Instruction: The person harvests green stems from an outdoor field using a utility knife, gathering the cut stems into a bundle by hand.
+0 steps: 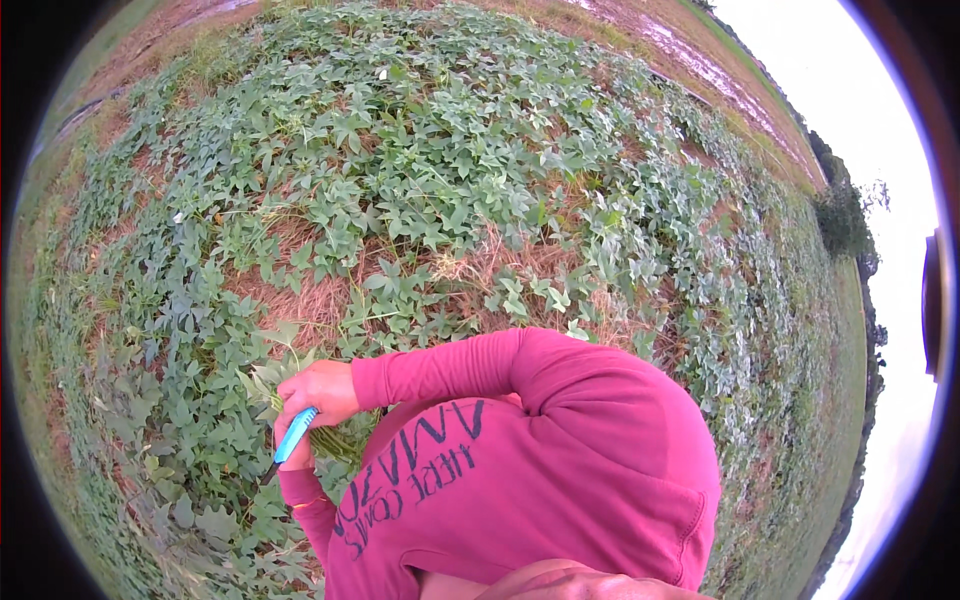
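My two hands meet at the lower left, close in front of my body. The right hand (325,388) is closed, back upward, with a light-blue-handled knife (295,436) along its lower side. The knife's narrow dark end points down and left. Just below, my left hand (300,459) is partly covered by the handle, its fingers mostly hidden; it appears closed around a bunch of leafy stems (342,446). Pale green leaves of this bunch stick out left of the right hand, and its long stems trail beneath the right wrist.
Low green leafy vines (440,150) spread all around me, with dry brown straw (300,305) showing between them. A wet, muddy track (690,55) runs along the far edge. Dark trees (845,220) stand at the right. My pink shirt (600,460) fills the lower middle.
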{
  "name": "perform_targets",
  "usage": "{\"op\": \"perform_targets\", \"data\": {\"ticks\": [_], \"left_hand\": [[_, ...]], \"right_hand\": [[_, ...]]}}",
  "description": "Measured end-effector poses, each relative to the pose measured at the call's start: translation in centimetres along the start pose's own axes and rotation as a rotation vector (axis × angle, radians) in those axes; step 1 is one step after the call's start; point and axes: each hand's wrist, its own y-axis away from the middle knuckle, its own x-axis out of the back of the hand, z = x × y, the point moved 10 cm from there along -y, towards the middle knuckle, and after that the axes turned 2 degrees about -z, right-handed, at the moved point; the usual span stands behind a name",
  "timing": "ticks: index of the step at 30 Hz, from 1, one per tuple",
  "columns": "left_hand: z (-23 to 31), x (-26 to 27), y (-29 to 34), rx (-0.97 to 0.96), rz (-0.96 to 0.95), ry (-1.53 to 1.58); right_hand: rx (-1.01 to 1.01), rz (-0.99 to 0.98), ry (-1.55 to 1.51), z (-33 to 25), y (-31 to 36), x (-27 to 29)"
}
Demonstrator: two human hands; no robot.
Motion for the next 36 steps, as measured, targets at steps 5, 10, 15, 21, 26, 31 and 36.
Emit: {"op": "perform_targets", "data": {"ticks": [5,10,15,21,26,31,36], "left_hand": [[-1.4,-0.4,-1.0,-0.048,-0.023,-0.098],[-0.9,-3.8,-0.8,0.168,-0.103,-0.086],[-0.2,-5.7,0.5,0.295,-0.114,-0.105],[1.0,-7.8,1.8,0.297,-0.272,-0.339],[0.9,-10.4,3.8,0.401,-0.433,-0.135],[0.3,-10.4,5.3,0.513,-0.525,-0.053],[0.3,-10.9,6.4,0.524,-0.49,-0.016]], "right_hand": [[-0.043,0.001,0.043,1.2,0.6,0.8],[-0.087,0.003,0.15,2.4,1.9,0.5],[-0.011,-0.028,0.395,2.3,1.7,-0.6],[0.188,-0.008,0.417,-1.6,0.1,0.5],[-0.065,-0.193,0.254,3.2,0.6,-1.9],[-0.252,-0.429,0.053,5.1,0.6,-3.8],[-0.247,-0.557,-0.152,5.4,0.8,-5.3]]}}
